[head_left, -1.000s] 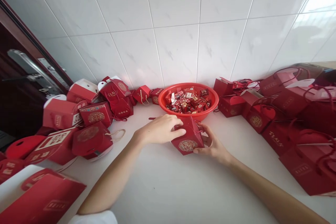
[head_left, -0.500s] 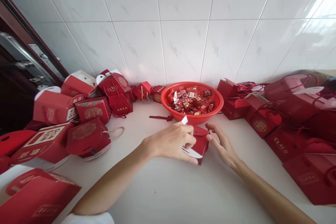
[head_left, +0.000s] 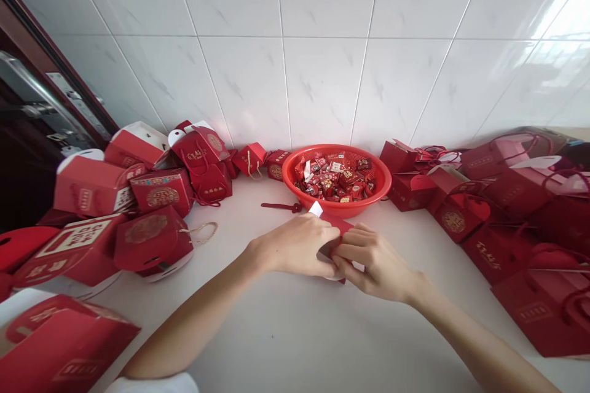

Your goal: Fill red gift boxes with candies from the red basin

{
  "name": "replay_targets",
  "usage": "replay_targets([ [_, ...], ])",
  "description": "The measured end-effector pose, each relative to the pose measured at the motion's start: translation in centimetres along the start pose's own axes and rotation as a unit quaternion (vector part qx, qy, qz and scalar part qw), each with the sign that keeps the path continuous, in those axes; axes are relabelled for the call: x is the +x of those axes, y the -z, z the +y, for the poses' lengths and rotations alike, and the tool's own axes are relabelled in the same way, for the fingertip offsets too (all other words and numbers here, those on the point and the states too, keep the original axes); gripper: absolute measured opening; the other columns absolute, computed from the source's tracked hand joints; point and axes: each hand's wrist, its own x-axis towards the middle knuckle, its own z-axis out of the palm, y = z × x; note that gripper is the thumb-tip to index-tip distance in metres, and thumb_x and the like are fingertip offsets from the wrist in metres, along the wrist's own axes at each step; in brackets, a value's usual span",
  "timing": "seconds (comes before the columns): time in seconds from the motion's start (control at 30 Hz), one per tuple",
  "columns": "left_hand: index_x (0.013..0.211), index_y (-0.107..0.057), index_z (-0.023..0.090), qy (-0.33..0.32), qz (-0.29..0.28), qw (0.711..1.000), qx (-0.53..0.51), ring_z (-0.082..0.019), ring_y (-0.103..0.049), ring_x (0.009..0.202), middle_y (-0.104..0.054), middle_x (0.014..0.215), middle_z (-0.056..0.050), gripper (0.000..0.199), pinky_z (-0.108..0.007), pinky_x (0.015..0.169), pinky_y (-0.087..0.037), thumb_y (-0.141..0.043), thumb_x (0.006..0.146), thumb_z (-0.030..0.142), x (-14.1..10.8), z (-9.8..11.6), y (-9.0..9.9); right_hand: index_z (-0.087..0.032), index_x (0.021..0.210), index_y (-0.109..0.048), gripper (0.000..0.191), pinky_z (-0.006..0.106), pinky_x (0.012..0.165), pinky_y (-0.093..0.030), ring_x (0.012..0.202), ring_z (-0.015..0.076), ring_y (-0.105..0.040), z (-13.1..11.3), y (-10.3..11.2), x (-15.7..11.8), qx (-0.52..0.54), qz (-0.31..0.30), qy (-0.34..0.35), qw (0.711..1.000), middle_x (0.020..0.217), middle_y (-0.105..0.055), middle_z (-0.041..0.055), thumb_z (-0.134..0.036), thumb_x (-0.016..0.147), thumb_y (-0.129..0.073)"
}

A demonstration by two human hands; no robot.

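A small red box with a white inner flap is between my hands on the white table, mostly covered by them. My left hand is closed on its left side. Curled over the box's right and near side is my right hand, its fingertips meeting those of my left hand. Just behind the box stands a red plastic basket heaped with small wrapped sweets. To the basket's left, a dark red strap lies flat on the table.
Many red gift boxes are piled at the left and right. A tiled wall rises behind the table. A door with a metal handle is at the far left.
My right hand has moved left, from beside the box onto it, and its fingers have curled. My left hand stays on the box, which is now more hidden.
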Motion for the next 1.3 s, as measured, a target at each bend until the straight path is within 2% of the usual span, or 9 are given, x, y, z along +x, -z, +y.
replay_targets([
  [0.17, 0.067, -0.050, 0.020, 0.035, -0.014, 0.999, 0.016, -0.019, -0.060, 0.072, -0.061, 0.073, 0.000, 0.029, -0.029, 0.060, -0.039, -0.072, 0.072, 0.039, -0.4, 0.1, 0.6, -0.018, 0.080, -0.063, 0.028, 0.031, 0.064, -0.031, 0.058, 0.0128, -0.046, -0.3, 0.1, 0.8, -0.043, -0.089, -0.016, 0.995, 0.068, -0.062, 0.0010, -0.020, 0.100, -0.044],
  [0.23, 0.082, -0.058, 0.020, 0.026, 0.000, 1.000, 0.004, -0.022, -0.063, 0.087, -0.066, 0.094, -0.003, 0.023, -0.029, 0.066, -0.045, -0.072, 0.072, 0.035, -0.5, 0.0, 0.7, -0.019, 0.083, -0.063, 0.026, 0.032, 0.068, -0.033, 0.060, 0.0142, -0.049, -0.5, 0.2, 1.2, -0.070, -0.109, -0.023, 0.991, 0.072, -0.065, 0.0017, -0.019, 0.100, -0.044],
  [0.33, 0.117, -0.060, 0.022, 0.013, 0.026, 0.999, -0.022, -0.027, -0.059, 0.116, -0.059, 0.132, -0.007, 0.047, -0.031, 0.082, -0.051, -0.073, 0.072, 0.029, -0.7, -0.4, 0.7, -0.020, 0.074, -0.058, 0.029, 0.032, 0.070, -0.034, 0.058, 0.0148, -0.049, -0.5, 0.0, 1.6, -0.103, -0.123, -0.036, 0.986, 0.065, -0.063, 0.0006, -0.019, 0.099, -0.045],
  [0.57, 0.148, -0.041, 0.033, 0.043, 0.030, 0.998, -0.047, -0.032, -0.046, 0.136, -0.039, 0.156, -0.006, 0.081, -0.037, 0.097, -0.049, -0.074, 0.075, 0.040, -1.2, -0.9, 0.2, -0.021, 0.082, -0.052, 0.028, 0.029, 0.062, -0.040, 0.059, 0.0154, -0.054, -0.7, 0.1, -0.4, -0.025, 0.020, -0.140, 0.990, 0.069, -0.064, 0.0009, -0.045, 0.097, -0.054],
  [0.77, 0.148, -0.041, 0.036, 0.111, 0.014, 0.992, -0.050, -0.031, -0.058, 0.119, -0.038, 0.153, -0.007, 0.078, -0.035, 0.086, -0.052, -0.070, 0.077, 0.053, -1.2, -0.5, 0.1, -0.023, 0.079, -0.052, 0.025, 0.029, 0.068, -0.048, 0.068, 0.0154, -0.059, 0.2, -0.1, -2.6, 0.195, 0.087, -0.321, 0.923, 0.073, -0.061, -0.0013, -0.041, 0.089, -0.066],
  [0.93, 0.141, -0.047, 0.031, 0.153, 0.023, 0.988, -0.027, -0.032, -0.060, 0.112, -0.037, 0.147, -0.011, 0.075, -0.035, 0.082, -0.052, -0.070, 0.074, 0.056, -1.7, 0.9, -0.1, -0.021, 0.081, -0.054, 0.030, 0.032, 0.069, -0.052, 0.068, 0.0161, -0.064, 1.0, -0.8, -3.4, 0.486, 0.079, -0.337, 0.803, 0.073, -0.063, -0.0005, -0.041, 0.081, -0.076],
  [1.03, 0.135, -0.049, 0.028, 0.197, 0.014, 0.980, -0.024, -0.030, -0.063, 0.101, -0.040, 0.141, -0.013, 0.069, -0.035, 0.073, -0.053, -0.068, 0.075, 0.056, -2.4, 2.0, -0.4, -0.020, 0.081, -0.057, 0.029, 0.033, 0.070, -0.053, 0.067, 0.0155, -0.064, 1.0, -1.2, -3.5, 0.563, 0.067, -0.322, 0.758, 0.075, -0.065, -0.0003, -0.036, 0.077, -0.080],
  [1.13, 0.133, -0.051, 0.027, 0.215, 0.009, 0.976, -0.025, -0.032, -0.062, 0.101, -0.042, 0.137, -0.013, 0.066, -0.037, 0.073, -0.052, -0.068, 0.075, 0.054, -2.8, 2.6, -0.6, -0.020, 0.083, -0.058, 0.026, 0.032, 0.070, -0.051, 0.069, 0.0151, -0.063, 0.9, -1.7, -3.5, 0.586, 0.058, -0.314, 0.744, 0.079, -0.066, 0.0004, -0.034, 0.077, -0.080],
  [1.3, 0.128, -0.055, 0.026, 0.190, 0.022, 0.982, 0.009, -0.038, -0.045, 0.126, -0.043, 0.137, -0.013, 0.065, -0.046, 0.097, -0.047, -0.075, 0.071, 0.049, -2.1, 1.8, -0.5, -0.021, 0.088, -0.058, 0.022, 0.030, 0.071, -0.047, 0.073, 0.0159, -0.059, 1.0, -2.3, -3.7, 0.542, 0.082, -0.327, 0.770, 0.083, -0.064, 0.0011, -0.036, 0.081, -0.074],
])
